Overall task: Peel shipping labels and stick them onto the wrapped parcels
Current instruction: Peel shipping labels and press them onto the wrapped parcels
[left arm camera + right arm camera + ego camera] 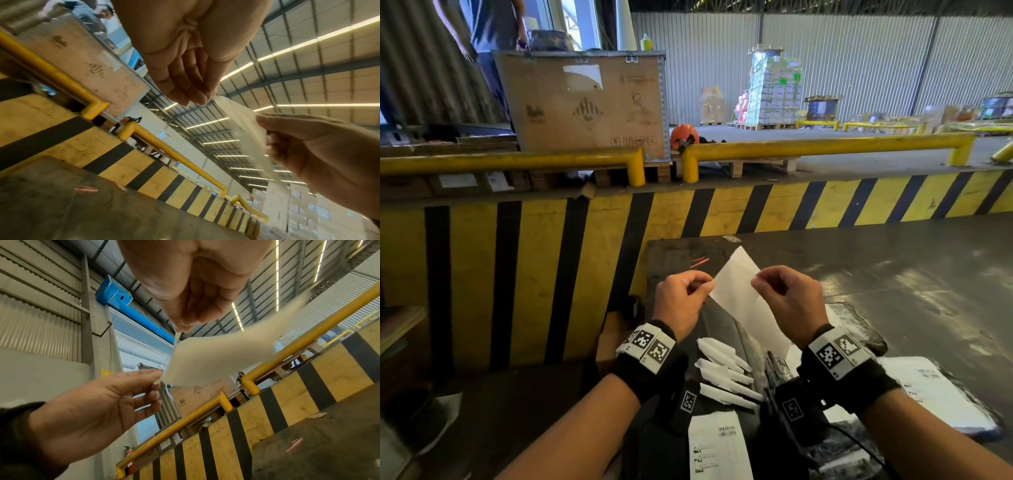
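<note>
- Above the dark table [893, 274], both hands are holding one white label sheet [739, 294] up in the air, its blank side facing the head camera.
- The left hand [681, 301] is pinching the sheet's left edge between thumb and curled fingers [195, 95].
- The right hand [787, 301] is pinching the opposite edge, thumb and fingertips pressed together on the paper.
- Below the wrists, a pile of peeled white strips [726, 370] is lying on the table.
- A black wrapped parcel [859, 325] is sitting just beside the right wrist, and a printed label [719, 448] is lying nearer the body.
- Behind the table, a yellow-and-black striped barrier [585, 260] is standing.
</note>
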